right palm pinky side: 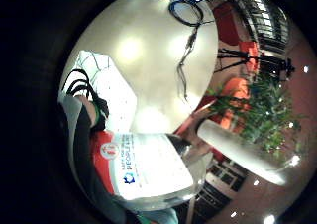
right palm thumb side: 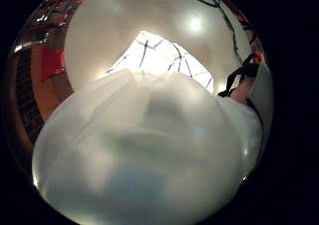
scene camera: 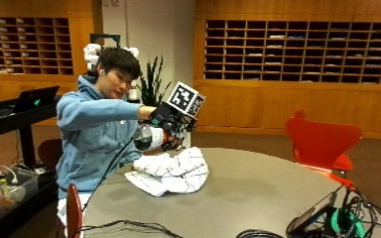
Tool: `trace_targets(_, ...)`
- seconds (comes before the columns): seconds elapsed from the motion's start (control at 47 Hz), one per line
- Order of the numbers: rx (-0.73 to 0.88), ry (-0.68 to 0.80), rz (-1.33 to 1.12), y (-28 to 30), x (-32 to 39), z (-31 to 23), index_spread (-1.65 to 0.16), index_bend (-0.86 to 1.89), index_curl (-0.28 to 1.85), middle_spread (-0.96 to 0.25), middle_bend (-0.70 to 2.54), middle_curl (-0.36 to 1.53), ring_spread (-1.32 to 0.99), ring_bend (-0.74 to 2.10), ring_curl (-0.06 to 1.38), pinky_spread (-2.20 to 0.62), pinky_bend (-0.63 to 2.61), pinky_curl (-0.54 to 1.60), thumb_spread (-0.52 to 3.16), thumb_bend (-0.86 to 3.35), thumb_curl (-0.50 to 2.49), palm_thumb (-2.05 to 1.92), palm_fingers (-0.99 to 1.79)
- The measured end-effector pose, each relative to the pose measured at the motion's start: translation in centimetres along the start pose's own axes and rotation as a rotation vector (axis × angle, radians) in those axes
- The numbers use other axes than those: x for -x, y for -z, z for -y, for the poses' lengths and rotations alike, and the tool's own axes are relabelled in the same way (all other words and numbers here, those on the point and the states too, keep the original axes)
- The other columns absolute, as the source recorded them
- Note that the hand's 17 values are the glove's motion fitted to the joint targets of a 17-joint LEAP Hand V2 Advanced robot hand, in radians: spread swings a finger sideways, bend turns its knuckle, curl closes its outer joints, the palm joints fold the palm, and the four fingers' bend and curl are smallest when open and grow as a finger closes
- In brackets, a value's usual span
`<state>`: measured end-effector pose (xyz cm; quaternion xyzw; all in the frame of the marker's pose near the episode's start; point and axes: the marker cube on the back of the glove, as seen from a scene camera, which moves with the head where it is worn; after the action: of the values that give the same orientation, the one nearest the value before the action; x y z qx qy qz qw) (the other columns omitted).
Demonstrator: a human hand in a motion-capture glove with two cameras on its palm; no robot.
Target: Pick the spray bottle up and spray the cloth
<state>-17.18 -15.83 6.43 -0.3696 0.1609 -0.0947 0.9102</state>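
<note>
A round grey table (scene camera: 263, 188) fills the foreground from six to four o'clock. Wooden pigeonhole shelving (scene camera: 302, 49) lines the back wall from twelve to three o'clock, with more of it (scene camera: 25, 44) at ten. A red chair (scene camera: 322, 141) stands at three o'clock beside the table. A leafy plant (scene camera: 152, 82) rises at centre. A black cart carrying a laptop (scene camera: 35, 99) sits at nine o'clock. The floor is brown.
</note>
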Motion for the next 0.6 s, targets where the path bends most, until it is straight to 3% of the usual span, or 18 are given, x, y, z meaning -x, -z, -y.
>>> trace_targets(0.276,0.052,0.016,-0.087,-2.1,2.8,1.6,-0.19,0.33,0.49,-0.15,0.48,0.46,-0.20,0.51,0.41,-0.25,0.33,0.37,0.18,-0.04,0.72,0.96,1.38)
trace_targets(0.595,-0.007,0.033,-0.053,0.7,2.5,0.1,-0.21,0.33,0.50,-0.15,0.50,0.46,-0.21,0.52,0.41,-0.26,0.34,0.37,0.15,-0.04,0.73,0.94,1.39)
